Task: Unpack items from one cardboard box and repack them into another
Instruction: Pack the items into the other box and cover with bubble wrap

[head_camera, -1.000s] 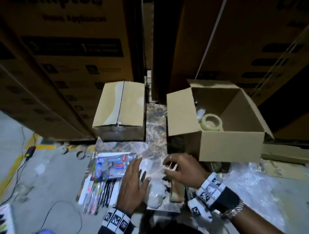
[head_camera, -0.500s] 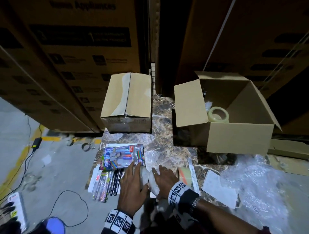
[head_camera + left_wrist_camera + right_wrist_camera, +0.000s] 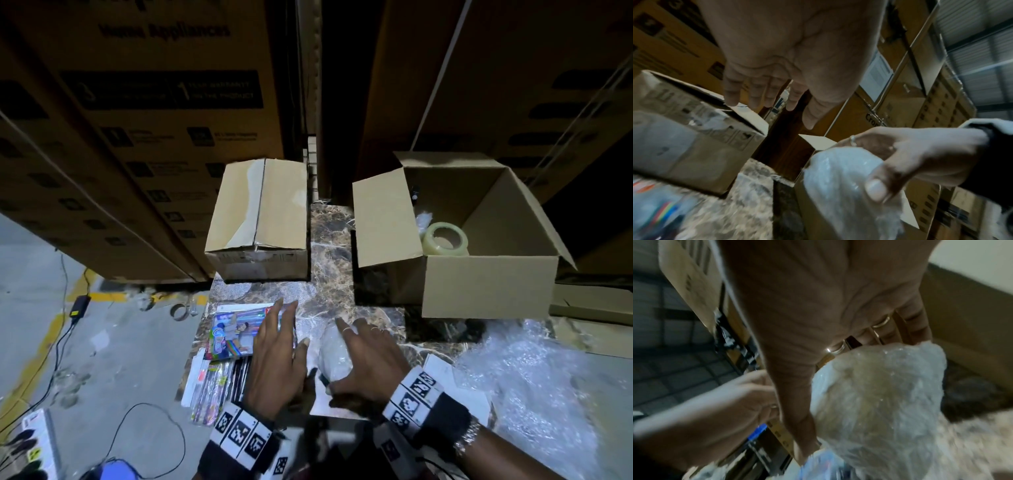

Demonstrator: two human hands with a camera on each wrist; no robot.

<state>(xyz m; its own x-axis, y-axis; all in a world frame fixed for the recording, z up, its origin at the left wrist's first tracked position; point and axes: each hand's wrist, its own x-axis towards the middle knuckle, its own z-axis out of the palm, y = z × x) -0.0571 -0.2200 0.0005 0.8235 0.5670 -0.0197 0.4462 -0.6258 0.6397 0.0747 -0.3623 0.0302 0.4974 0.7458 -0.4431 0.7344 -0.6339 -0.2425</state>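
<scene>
My right hand point(image 3: 363, 359) grips a bubble-wrapped bundle point(image 3: 334, 354) just above the marble tabletop point(image 3: 330, 246), thumb on its near end point(image 3: 875, 186) and fingers over its far side. The bundle point(image 3: 879, 395) fills the right wrist view. My left hand point(image 3: 277, 349) hovers flat beside it with fingers straight, over a colourful toy pack point(image 3: 236, 334); its palm point(image 3: 797, 48) holds nothing. An open cardboard box point(image 3: 489, 287) stands at the right rear with a roll of clear tape point(image 3: 445, 240) inside. A shut cardboard box point(image 3: 258, 219) stands at the left rear.
Packs of pens point(image 3: 219, 383) lie at the table's left edge under the toy pack. Loose bubble wrap point(image 3: 534, 383) and a white sheet point(image 3: 442, 373) cover the right side. Tall stacked cartons point(image 3: 154, 120) wall in the back. Cables point(image 3: 61, 342) run over the floor at left.
My right hand has closed around the bubble-wrapped bundle and lifted it forward. My left hand has slid forward over the toy pack. The view has tilted.
</scene>
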